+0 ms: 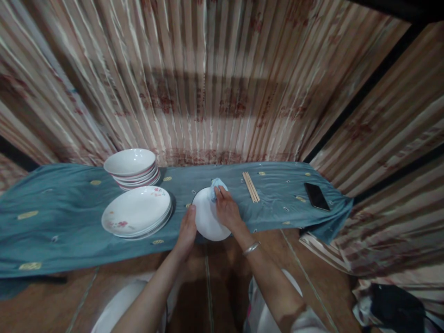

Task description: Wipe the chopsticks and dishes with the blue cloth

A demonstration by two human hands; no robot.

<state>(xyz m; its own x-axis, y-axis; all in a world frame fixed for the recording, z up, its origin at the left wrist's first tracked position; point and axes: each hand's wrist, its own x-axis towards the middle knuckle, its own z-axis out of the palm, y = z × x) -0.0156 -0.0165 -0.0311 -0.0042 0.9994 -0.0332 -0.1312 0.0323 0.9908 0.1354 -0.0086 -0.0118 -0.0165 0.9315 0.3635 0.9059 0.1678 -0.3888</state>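
Observation:
A round white plate point(208, 222) with a dark rim is held over the front edge of the cloth-covered table. My left hand point(188, 230) grips its left rim, thumb on top and the fingers out of sight beneath. With bunched fingers, my right hand point(227, 210) presses a light blue cloth point(218, 184) against the plate's upper part. To the left lies a stack of oval white plates point(137, 212) with red flowers. Behind that stack stand several nested white bowls point(130, 162).
Several wooden chopsticks point(251, 187) lie right of the plate. Farther right is a black phone point(317, 196). A teal patterned cloth point(69, 222) covers the table. Pleated curtains point(215, 92) hang behind it, and a dark bag point(397, 307) sits at lower right.

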